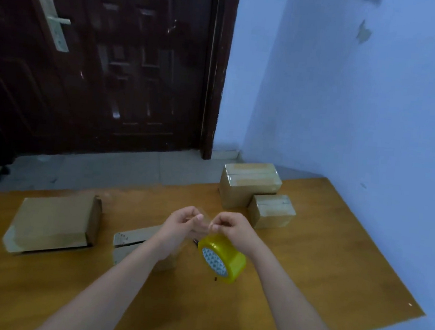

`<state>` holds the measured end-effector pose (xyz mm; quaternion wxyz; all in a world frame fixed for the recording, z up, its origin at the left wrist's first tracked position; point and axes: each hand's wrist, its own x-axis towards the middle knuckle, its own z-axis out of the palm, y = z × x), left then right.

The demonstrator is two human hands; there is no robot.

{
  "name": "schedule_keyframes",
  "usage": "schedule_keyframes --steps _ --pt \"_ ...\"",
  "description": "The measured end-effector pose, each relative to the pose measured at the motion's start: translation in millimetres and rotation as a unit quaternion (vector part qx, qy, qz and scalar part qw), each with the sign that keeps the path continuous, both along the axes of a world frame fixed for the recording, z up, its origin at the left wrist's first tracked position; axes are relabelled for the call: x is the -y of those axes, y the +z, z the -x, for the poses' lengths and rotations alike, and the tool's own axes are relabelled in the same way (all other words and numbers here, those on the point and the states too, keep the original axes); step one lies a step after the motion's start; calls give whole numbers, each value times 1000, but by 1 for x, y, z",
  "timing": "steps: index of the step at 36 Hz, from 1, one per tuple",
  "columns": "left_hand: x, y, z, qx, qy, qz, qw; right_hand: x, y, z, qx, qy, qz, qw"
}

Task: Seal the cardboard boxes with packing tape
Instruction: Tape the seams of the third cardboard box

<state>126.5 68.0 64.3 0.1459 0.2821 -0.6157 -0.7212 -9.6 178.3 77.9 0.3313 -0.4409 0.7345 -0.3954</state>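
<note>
Both hands (182, 219) (228, 226) pinching thin, clingy tape strip (206, 221); roll (221, 258) dangling, light (grip edges, avoid adhesive).

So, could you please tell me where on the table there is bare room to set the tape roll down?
The widest bare patch of the table lies right of the tape roll, below the two sealed boxes. The near edge, under both forearms, is bare too. It is crowded between the flat box and the hands, where another box lies.
</note>
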Motion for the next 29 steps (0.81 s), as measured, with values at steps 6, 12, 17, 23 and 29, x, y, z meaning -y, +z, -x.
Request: schedule_keyframes --steps 6,12,17,23,29 --pt "13 17 -8 -5 68 17 998 7 0 -10 -60 15 12 998" --pt "27 23 -23 12 159 -29 987 5 15 -18 12 -38 -9 999" --pt "36 25 -43 -32 224 -175 958 -5 13 -5 175 0 23 984" --pt "31 21 -52 -73 249 -340 904 8 26 -13 241 -7 75 968" --pt "54 30 -64 -14 288 -193 938 29 45 -25 159 19 26 987"
